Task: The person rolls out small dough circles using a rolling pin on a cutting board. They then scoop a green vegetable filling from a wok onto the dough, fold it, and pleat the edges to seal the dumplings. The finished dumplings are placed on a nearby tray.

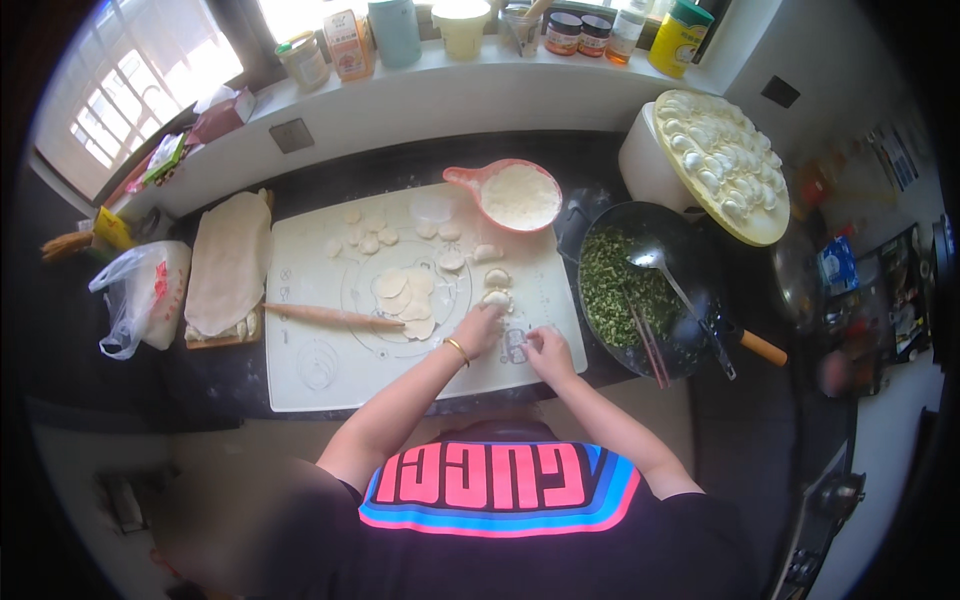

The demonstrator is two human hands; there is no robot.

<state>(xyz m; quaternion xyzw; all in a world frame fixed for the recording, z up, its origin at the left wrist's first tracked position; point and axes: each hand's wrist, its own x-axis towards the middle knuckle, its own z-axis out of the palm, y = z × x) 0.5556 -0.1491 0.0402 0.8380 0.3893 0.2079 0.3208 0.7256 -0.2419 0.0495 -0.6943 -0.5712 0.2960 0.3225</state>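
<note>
My left hand (480, 329), with a gold bangle on its wrist, is closed at the fingertips on a dumpling (496, 298) on the pale dough mat (310, 265). Just right of it, my right hand (548, 354) hovers over the mat, fingers loosely bent and apart, with nothing visible in them. Folded dumplings (497, 278) lie beyond my left hand. A pile of flat round wrappers (405, 294) is left of it, beside a wooden rolling pin (335, 316). Small dough pieces (370, 243) are scattered farther back.
At right, a dark wok (690, 350) holds chopped green filling, a slotted spoon (675, 285) and chopsticks (648, 345). Behind it, a round board (775, 228) bears several dumplings. A red bowl (470, 177) of flour stands at the back. A dough sheet (228, 262) and plastic bag (125, 290) lie left.
</note>
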